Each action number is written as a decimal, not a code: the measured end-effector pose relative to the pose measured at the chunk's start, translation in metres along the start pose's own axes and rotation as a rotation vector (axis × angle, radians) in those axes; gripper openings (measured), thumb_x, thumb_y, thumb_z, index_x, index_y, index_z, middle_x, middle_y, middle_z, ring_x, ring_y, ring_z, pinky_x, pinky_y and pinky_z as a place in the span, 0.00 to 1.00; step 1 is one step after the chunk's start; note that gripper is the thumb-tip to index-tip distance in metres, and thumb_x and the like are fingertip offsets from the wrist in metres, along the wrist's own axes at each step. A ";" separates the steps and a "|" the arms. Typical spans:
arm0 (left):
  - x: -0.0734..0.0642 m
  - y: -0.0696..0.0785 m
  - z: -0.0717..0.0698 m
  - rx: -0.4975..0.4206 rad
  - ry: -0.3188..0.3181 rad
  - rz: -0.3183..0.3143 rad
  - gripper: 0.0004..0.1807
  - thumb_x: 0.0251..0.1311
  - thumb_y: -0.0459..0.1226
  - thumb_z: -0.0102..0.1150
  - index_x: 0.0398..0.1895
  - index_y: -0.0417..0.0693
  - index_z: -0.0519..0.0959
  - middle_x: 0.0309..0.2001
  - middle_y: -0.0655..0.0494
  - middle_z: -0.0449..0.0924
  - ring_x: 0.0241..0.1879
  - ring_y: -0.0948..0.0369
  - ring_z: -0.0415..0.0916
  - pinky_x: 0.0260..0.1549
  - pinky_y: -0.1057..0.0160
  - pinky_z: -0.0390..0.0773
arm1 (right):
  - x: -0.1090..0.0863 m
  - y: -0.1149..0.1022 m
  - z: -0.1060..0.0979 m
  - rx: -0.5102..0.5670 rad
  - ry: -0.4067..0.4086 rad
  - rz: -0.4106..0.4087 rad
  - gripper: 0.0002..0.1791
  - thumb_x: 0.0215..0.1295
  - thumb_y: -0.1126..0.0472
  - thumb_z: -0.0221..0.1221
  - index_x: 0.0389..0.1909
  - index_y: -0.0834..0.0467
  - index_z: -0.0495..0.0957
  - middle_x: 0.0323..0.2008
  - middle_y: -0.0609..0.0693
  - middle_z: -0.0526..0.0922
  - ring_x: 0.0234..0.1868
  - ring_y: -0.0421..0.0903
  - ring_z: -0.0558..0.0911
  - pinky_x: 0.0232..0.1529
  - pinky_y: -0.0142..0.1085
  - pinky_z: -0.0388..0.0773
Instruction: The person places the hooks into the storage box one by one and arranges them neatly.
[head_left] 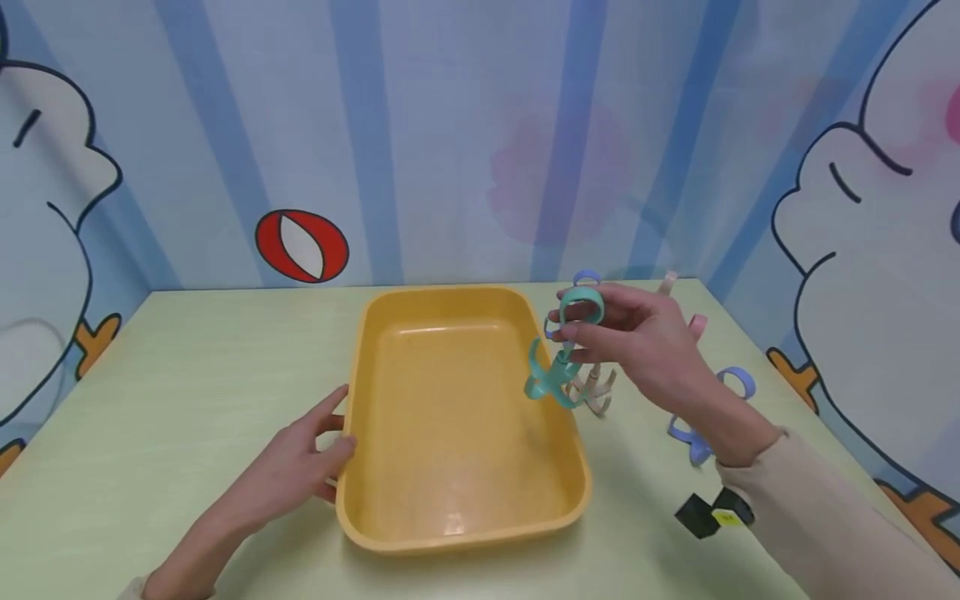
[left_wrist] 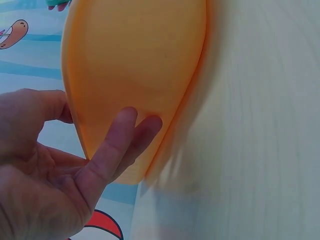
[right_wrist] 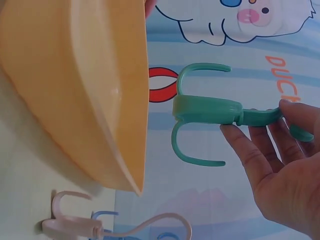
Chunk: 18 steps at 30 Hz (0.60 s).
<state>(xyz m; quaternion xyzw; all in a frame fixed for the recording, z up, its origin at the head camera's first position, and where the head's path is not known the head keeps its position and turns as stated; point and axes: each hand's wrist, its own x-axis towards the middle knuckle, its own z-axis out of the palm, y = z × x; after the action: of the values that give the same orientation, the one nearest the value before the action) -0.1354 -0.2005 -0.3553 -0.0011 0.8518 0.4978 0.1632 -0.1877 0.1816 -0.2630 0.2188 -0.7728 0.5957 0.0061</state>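
My right hand (head_left: 645,337) holds a teal plastic claw hook (head_left: 551,379) by its upper loop, above the tray's right rim. In the right wrist view, the fingers grip the curved end of this green hook (right_wrist: 207,110), and its prongs point away from the palm. A yellow rectangular tray (head_left: 457,546) lies on the table, its visible inside bare. At its left side, my left hand (head_left: 288,467) pinches the rim. The left wrist view shows two fingers (left_wrist: 107,152) against the tray's outer wall, with the thumb's tip hidden behind the rim.
Right of the tray lie a beige claw hook (head_left: 594,390), a blue one (head_left: 699,448) and pink pieces (head_left: 697,325) partly behind the right hand. Another blue hook (head_left: 587,276) shows behind the fingers. A black object with a yellow label (head_left: 726,517) sits by the right sleeve. Printed walls (head_left: 450,167) enclose the table.
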 end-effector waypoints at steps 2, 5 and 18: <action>0.000 -0.001 0.000 -0.008 -0.001 0.003 0.45 0.73 0.40 0.52 0.88 0.49 0.43 0.76 0.32 0.65 0.39 0.56 0.87 0.35 0.54 0.91 | 0.004 -0.002 0.004 0.014 -0.008 0.003 0.21 0.71 0.66 0.65 0.63 0.65 0.81 0.47 0.46 0.92 0.48 0.43 0.92 0.49 0.41 0.90; -0.001 -0.001 0.000 -0.020 -0.004 0.010 0.45 0.73 0.39 0.52 0.88 0.50 0.43 0.76 0.33 0.65 0.39 0.56 0.87 0.35 0.54 0.91 | 0.012 -0.004 0.009 0.030 -0.016 0.011 0.21 0.71 0.67 0.65 0.63 0.67 0.80 0.47 0.48 0.92 0.47 0.43 0.92 0.50 0.42 0.90; -0.004 0.001 0.002 -0.023 -0.003 0.002 0.45 0.73 0.39 0.53 0.88 0.51 0.44 0.76 0.34 0.65 0.39 0.55 0.87 0.35 0.54 0.91 | 0.047 -0.006 0.034 0.070 -0.036 0.032 0.21 0.70 0.67 0.66 0.63 0.61 0.82 0.48 0.49 0.92 0.48 0.47 0.92 0.50 0.45 0.90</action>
<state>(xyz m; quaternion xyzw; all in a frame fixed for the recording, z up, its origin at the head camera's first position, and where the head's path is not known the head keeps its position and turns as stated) -0.1311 -0.1991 -0.3547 -0.0016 0.8457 0.5079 0.1639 -0.2194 0.1338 -0.2541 0.2173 -0.7548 0.6184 -0.0249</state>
